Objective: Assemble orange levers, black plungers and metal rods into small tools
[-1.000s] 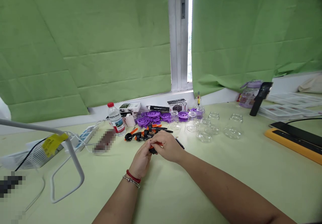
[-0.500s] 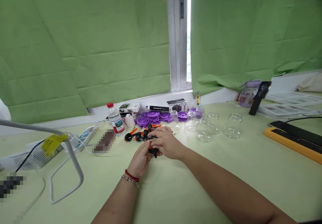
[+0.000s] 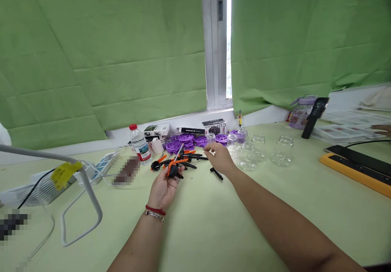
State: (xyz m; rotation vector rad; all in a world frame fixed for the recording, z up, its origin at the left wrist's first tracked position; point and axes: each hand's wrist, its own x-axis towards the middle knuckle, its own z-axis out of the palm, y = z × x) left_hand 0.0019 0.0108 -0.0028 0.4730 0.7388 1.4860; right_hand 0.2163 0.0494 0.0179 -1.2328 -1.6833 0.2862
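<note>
My left hand (image 3: 163,186) holds a black-and-orange part (image 3: 173,169) with a thin pale rod sticking up from it; I cannot tell its exact kind. To the right, my right hand (image 3: 220,158) hovers with thumb and fingertips pinched, and whatever may be between them is too small to make out. Below its fingertips a short black piece (image 3: 217,174) lies on the table. Beyond the left hand is a pile of black and orange parts (image 3: 191,156). Purple openwork discs (image 3: 185,139) are heaped behind that pile. A tiny speck-like piece (image 3: 192,178) rests between my hands.
Several clear glass jars (image 3: 282,151) stand to the right. A red-capped water bottle (image 3: 140,145) and small boxes (image 3: 157,130) are at the back left. A grey metal frame (image 3: 96,206) rises at left; an orange-and-black device (image 3: 357,174) lies right. Another person's hand (image 3: 382,130) shows at the right edge.
My hands have come apart: the right moved up and right, the left shifted left and turned palm up with the black-and-orange part. The short black piece now shows on the table.
</note>
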